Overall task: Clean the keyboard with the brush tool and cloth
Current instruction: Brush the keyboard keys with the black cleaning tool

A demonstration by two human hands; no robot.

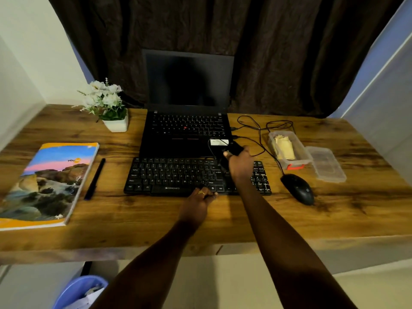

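I have the left hand (198,202) at the front edge of the keyboard (169,175), fingers curled onto that edge as if to steady it. The right hand (239,162) is over the keyboard's right-hand part, fingers wrapped round a dark thing I take for the brush tool (233,149); its tip is hidden, so I cannot tell whether bristles touch the keys. I judge brushing is about to start or just under way. The next move calls for bringing the brush down onto the rows and sweeping along them while the left hand holds the board in place. Far left of the keyboard lies a notebook (46,184), and a pen (94,179) just left of it. Behind the keyboard to the left is a flower pot (116,124), and directly behind it an open laptop (185,128). Right of the keyboard are a loose cable (259,132), a plastic box (289,150) holding something pale, perhaps the cloth, its lid (325,163), and a mouse (297,189). The cable runs just past the right hand and could snag.
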